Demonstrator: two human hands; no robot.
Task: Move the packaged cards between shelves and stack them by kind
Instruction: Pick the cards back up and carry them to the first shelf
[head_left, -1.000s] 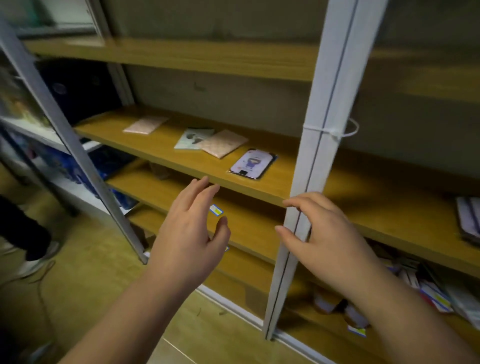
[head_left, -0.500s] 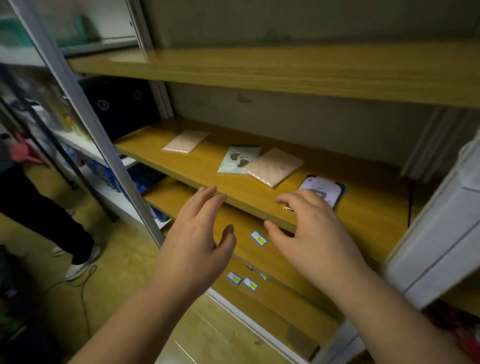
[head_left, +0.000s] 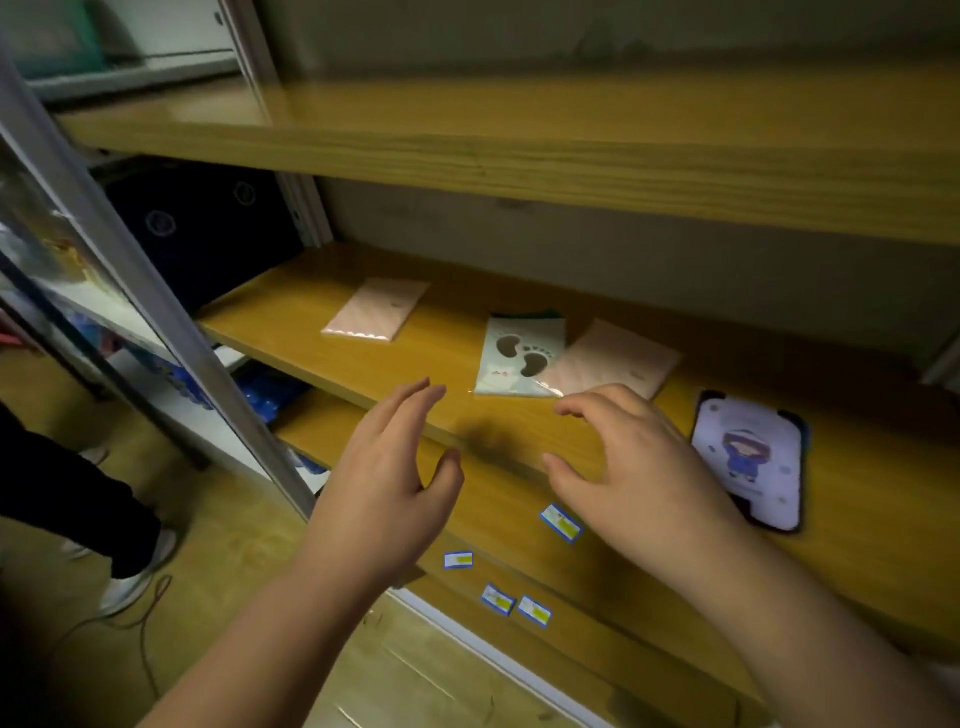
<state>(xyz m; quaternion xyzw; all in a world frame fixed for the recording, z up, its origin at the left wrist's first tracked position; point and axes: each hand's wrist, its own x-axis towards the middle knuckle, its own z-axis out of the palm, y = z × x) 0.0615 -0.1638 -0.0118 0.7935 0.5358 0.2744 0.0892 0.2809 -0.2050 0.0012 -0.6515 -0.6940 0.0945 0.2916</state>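
Neither grip is grasping anything: the left hand (head_left: 387, 483) and right hand (head_left: 641, 467) are hovering released over the shelf's (head_left: 395, 364) front edge. Four packaged cards (head_left: 522, 358) are lying flat there, one toward the right end.

On the middle shelf (head_left: 322, 332), one packaged card (head_left: 376, 316) lies toward the back left, the footprint card (head_left: 514, 358) sits mid-shelf with another packaged card (head_left: 613, 361) overlapping its right edge, and the figure card (head_left: 748, 462) lies near the front right.
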